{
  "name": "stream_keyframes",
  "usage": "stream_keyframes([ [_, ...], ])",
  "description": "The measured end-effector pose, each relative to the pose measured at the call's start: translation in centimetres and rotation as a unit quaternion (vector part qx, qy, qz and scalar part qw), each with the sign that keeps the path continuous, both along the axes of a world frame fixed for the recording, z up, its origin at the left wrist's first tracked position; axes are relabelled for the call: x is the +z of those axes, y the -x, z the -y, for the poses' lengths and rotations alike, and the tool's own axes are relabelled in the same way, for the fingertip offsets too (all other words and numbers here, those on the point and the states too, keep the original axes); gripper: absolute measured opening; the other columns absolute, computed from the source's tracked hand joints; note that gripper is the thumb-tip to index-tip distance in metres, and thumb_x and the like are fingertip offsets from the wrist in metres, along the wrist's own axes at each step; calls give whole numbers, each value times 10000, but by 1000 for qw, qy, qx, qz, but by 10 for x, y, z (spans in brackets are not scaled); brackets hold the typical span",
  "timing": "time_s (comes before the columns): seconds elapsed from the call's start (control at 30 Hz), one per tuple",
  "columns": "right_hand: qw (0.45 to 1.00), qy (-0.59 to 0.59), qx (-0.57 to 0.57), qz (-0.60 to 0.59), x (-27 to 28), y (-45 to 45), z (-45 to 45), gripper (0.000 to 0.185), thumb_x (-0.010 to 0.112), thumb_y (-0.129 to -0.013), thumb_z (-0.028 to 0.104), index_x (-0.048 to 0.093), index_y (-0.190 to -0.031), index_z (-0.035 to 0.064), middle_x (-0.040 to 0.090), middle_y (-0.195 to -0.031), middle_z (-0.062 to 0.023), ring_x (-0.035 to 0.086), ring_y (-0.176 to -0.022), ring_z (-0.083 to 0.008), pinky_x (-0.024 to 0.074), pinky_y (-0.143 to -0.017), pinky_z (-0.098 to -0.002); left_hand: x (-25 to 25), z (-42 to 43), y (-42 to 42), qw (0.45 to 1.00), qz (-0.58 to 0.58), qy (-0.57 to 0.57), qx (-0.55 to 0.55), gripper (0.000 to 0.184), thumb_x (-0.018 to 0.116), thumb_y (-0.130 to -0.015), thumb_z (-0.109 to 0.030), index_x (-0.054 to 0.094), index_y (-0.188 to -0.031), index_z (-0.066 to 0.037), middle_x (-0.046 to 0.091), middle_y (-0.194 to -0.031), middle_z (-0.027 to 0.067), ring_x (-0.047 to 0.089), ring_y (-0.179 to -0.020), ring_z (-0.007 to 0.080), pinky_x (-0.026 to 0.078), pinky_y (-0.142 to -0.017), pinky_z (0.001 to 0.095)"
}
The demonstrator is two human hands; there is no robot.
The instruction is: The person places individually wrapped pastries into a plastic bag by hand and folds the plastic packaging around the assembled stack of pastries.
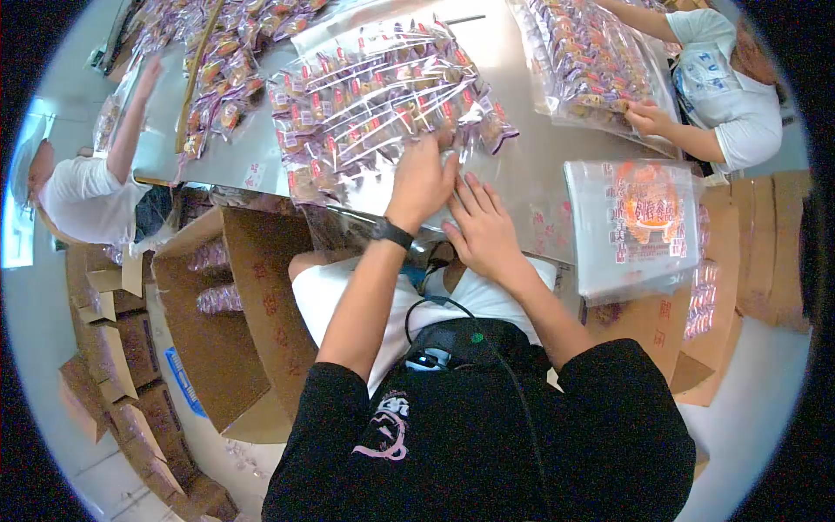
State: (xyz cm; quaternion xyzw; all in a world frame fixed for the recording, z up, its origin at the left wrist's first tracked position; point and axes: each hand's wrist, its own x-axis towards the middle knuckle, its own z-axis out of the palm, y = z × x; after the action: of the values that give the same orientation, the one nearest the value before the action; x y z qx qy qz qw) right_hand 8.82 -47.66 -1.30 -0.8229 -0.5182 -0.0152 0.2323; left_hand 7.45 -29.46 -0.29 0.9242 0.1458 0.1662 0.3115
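Note:
A clear plastic bag [361, 117] lies on the table in front of me, filled with rows of small purple-and-red wrapped packets. My left hand [422, 178], with a black band on its wrist, is at the bag's near edge. Its fingers are bent against the plastic and partly hidden, the thumb pointing forward. Just beside it, my right hand [484, 228] rests flat with fingers stretched out, by the loose near end of the bag. One packet [496, 132] sticks out at the bag's right side.
Printed flat bags [633, 230] are stacked at the table's right edge. Loose packets [228, 65] lie at the far left beside a wooden strip. A co-worker's hand [645, 117] touches another filled bag [591, 65]. Open cardboard boxes [270, 287] stand below; another person [87, 187] is at left.

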Motion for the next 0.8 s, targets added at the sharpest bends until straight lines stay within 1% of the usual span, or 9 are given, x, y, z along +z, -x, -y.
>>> stream_keyframes([
  [0.07, 999, -6, 31, -42, 7, -11, 1, 436, 678, -941, 259, 628, -1309, 29, 487, -1553, -199, 385, -1481, -393, 283, -1229, -527, 16, 17, 11, 999, -32, -27, -2, 364, 681, -973, -255, 627, -1201, 24, 698, -1052, 221, 653, -932, 398, 532, -844, 477],
  [0.1, 995, -34, -14, -89, 14, -19, 6, 401, 699, -920, 232, 645, -1264, 32, 527, -1504, -204, 448, -1417, -390, 341, -1176, -517, 12, 24, 14, 992, 104, -76, -8, 277, 691, -948, -192, 685, -1160, -14, 722, -1014, 146, 659, -929, 365, 537, -844, 477],
  [0.17, 972, -82, -109, -194, 34, -23, 25, 335, 740, -877, 179, 678, -1174, 38, 609, -1407, -212, 573, -1290, -385, 458, -1071, -497, 16, 30, 9, 972, 199, -119, -32, 273, 698, -928, -157, 709, -1179, -51, 729, -1047, 107, 666, -966, 336, 535, -862, 452],
  [0.27, 933, -229, -262, 92, 66, -50, 21, 253, 738, -891, 168, 724, -1100, 25, 729, -1161, -198, 700, -1007, -337, 550, -857, -441, 20, 47, 4, 954, 199, -220, -42, 442, 695, -895, -146, 680, -1336, -138, 689, -1239, 56, 616, -1169, 252, 458, -1013, 436],
  [0.37, 937, -243, -204, -147, 20, -89, 18, 210, 716, -930, 167, 743, -1044, -7, 755, -934, -179, 719, -777, -298, 565, -722, -388, 8, 54, -21, 934, 172, -313, -10, 538, 640, -912, -186, 606, -1449, -191, 607, -1394, 39, 524, -1314, 215, 335, -1135, 480],
  [0.47, 929, -194, -209, -236, 35, -79, 23, 256, 709, -957, 189, 733, -1082, -33, 752, -919, -183, 708, -730, -255, 558, -704, -365, 2, 65, -19, 939, 174, -295, 18, 542, 647, -905, -215, 610, -1446, -197, 615, -1362, 33, 527, -1300, 232, 330, -1132, 491],
  [0.5, 902, -215, -202, -316, 26, -79, 26, 222, 691, -980, 171, 728, -1055, -35, 751, -884, -130, 680, -685, -173, 541, -654, -328, 1, 66, -16, 939, 170, -300, 14, 557, 664, -892, -227, 611, -1446, -202, 614, -1350, 30, 518, -1302, 239, 324, -1127, 503],
  [0.6, 863, -240, -199, -399, 13, -74, 33, 192, 676, -1007, 164, 712, -1042, -21, 730, -840, -65, 644, -672, -106, 528, -628, -292, -2, 67, -10, 942, 179, -284, 12, 557, 681, -871, -229, 631, -1425, -200, 626, -1326, 5, 538, -1275, 230, 347, -1101, 489],
  [0.8, 826, -265, -205, -452, 14, -50, 38, 190, 646, -1045, 176, 671, -1099, -4, 707, -874, -37, 619, -667, -81, 514, -611, -255, 8, 69, -7, 937, 249, -244, 35, 401, 688, -842, -206, 748, -1238, -180, 700, -1227, -33, 621, -1177, 218, 433, -989, 459],
])
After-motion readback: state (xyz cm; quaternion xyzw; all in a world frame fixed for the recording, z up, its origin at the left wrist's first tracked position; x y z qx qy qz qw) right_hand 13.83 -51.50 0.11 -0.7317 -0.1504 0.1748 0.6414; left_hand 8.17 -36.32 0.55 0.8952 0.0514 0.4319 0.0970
